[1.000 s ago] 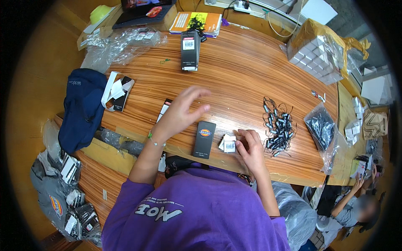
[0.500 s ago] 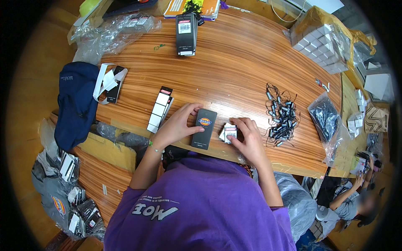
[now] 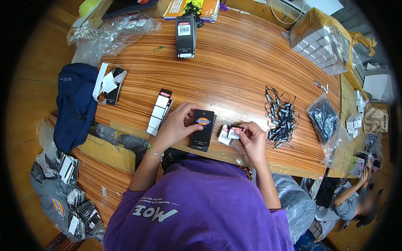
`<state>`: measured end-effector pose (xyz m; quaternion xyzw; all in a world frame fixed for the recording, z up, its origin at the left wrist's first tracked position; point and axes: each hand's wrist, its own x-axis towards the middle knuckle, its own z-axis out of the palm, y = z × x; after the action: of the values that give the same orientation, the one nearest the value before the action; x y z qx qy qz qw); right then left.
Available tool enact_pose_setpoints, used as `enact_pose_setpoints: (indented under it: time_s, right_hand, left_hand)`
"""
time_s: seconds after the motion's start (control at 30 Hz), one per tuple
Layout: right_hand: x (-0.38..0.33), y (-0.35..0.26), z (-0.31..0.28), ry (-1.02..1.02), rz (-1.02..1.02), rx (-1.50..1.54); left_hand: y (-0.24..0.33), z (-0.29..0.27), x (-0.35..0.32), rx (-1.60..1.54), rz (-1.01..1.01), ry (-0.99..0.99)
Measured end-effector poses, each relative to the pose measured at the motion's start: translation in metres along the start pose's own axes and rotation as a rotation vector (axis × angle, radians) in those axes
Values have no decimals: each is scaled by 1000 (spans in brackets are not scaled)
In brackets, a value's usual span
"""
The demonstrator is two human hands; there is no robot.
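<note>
My left hand [image 3: 176, 125] grips a small stack of tall black hang tags [image 3: 203, 136] by its left side, thumb on the front and fingers behind the upper edge. The tags have a colourful oval logo and a hole at the top, and their edges are slightly offset. In my right hand [image 3: 252, 140], thumb and fingers pinch a small white tag [image 3: 235, 133] with a black and red top. Just left of it lies a little pile of similar small white tags [image 3: 224, 136] on the table, between my two hands.
Left of my hands lie white-panelled black tags [image 3: 159, 111]. A heap of black string fasteners [image 3: 281, 119] lies right, beside a clear bag of black items [image 3: 324, 113]. A tag stack [image 3: 185, 37] sits farther back. A navy pouch [image 3: 75, 106] is left; another person [image 3: 351, 198] works far right.
My right hand has drawn one small tag away from the pile, toward the right. The black tags in my left hand have spread slightly out of line.
</note>
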<state>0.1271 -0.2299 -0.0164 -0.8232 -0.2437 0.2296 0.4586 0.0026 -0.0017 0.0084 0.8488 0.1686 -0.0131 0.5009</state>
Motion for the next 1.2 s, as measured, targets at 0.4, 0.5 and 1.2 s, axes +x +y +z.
enact_pose_setpoints:
  time_s: [0.4, 0.5, 1.2]
  right_hand:
    - [-9, -37, 27, 33, -26, 370]
    - [-7, -33, 18, 66, -72, 364]
    - [26, 15, -87, 467, -129, -47]
  left_hand:
    - [22, 36, -10, -696, -52, 21]
    - [21, 44, -11, -638, -18, 54]
    - [27, 37, -7, -594, -61, -79]
